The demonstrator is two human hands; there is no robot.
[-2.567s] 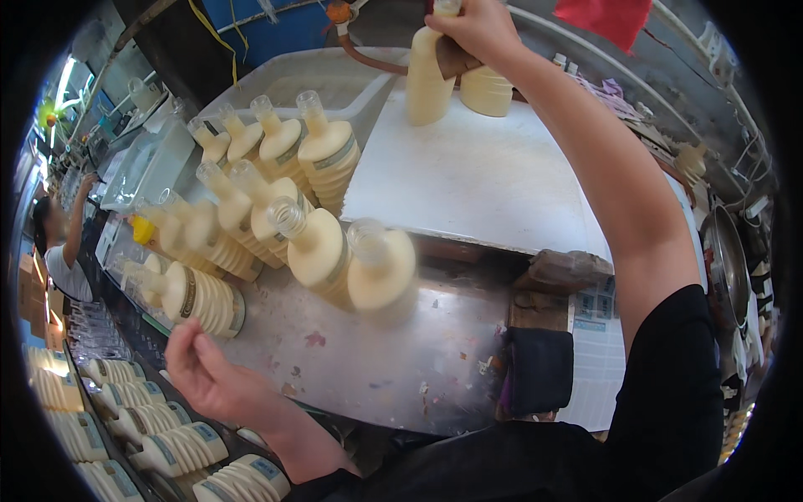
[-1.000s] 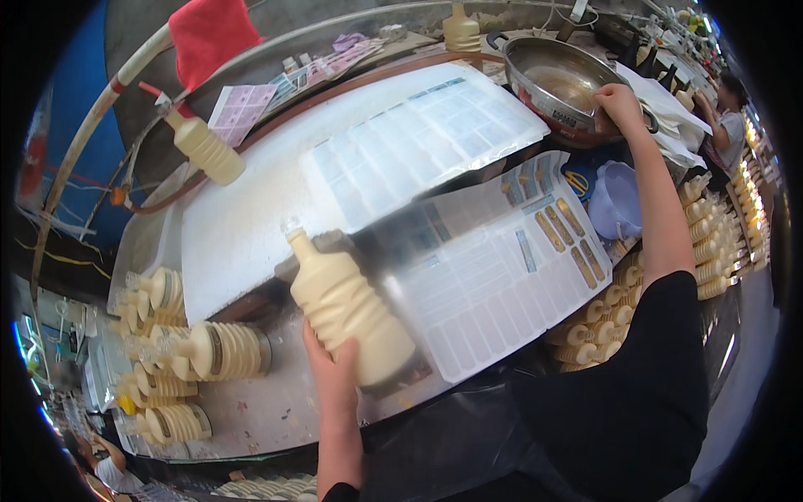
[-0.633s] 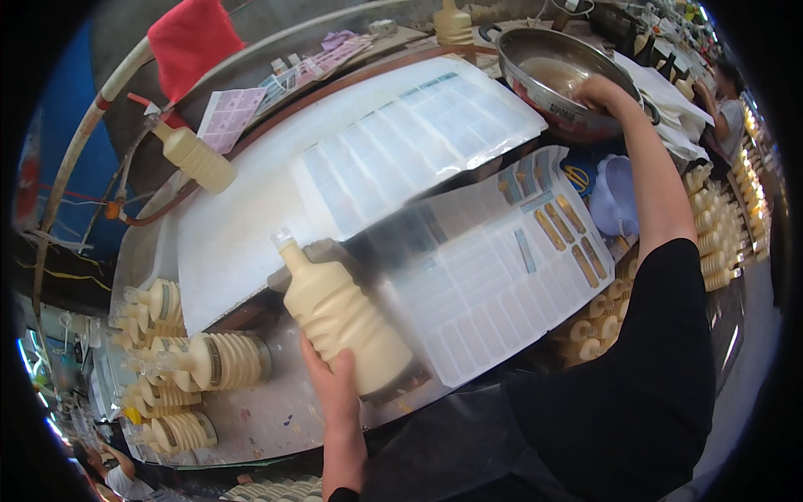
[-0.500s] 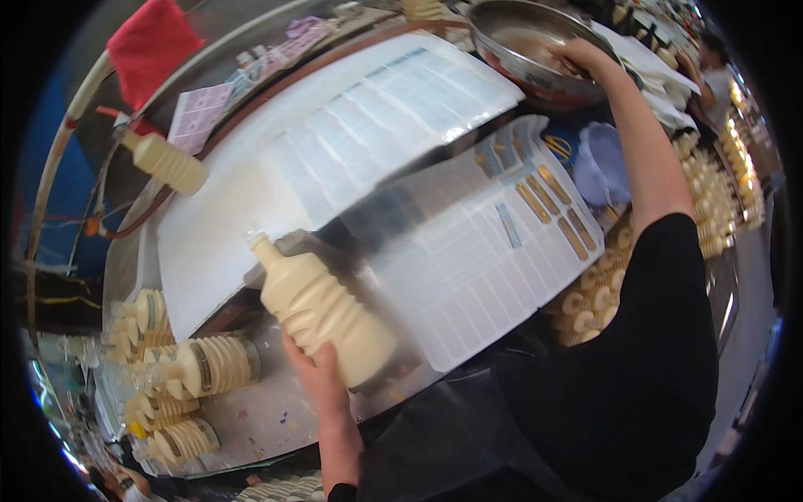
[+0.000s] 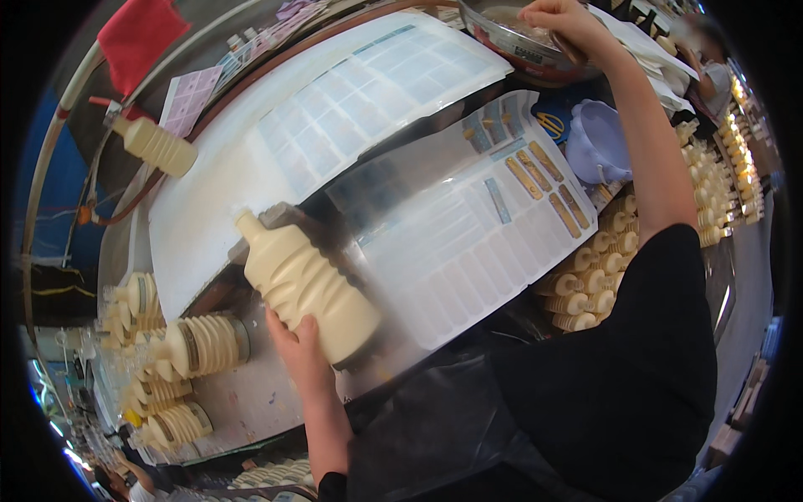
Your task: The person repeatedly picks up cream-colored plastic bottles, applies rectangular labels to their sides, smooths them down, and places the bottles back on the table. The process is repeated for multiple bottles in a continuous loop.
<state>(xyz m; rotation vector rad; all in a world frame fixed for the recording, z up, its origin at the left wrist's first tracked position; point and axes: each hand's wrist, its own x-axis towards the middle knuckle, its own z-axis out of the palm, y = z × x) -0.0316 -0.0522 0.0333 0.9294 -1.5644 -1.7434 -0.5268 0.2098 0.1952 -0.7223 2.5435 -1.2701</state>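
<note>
My left hand (image 5: pixel 303 351) grips the lower body of a large cream plastic bottle (image 5: pixel 309 289) with twisted ribs. The bottle lies tilted over the table, its neck pointing to the far left. My right hand (image 5: pixel 573 25) is raised over the near rim of a metal bowl (image 5: pixel 510 33) at the back. Its fingers are closed, and what they hold, if anything, I cannot make out. Between the hands lies a translucent sheet of decals (image 5: pixel 452 284) with a few gold strips on it. Behind that is a white board (image 5: pixel 201 226) carrying another decal sheet (image 5: pixel 368 92).
Several ribbed cream bottles (image 5: pixel 205 345) lie at the left of the table. One more bottle (image 5: pixel 157 146) leans by a red cloth (image 5: pixel 142 38). A lilac basin (image 5: pixel 595 142) stands at the right, above rows of cream bottles (image 5: pixel 585 289). Another person (image 5: pixel 711 79) is at the far right.
My right hand has risen from inside the bowl to above its rim. The bottle in my left hand appears slightly further left, as the whole view has shifted a little.
</note>
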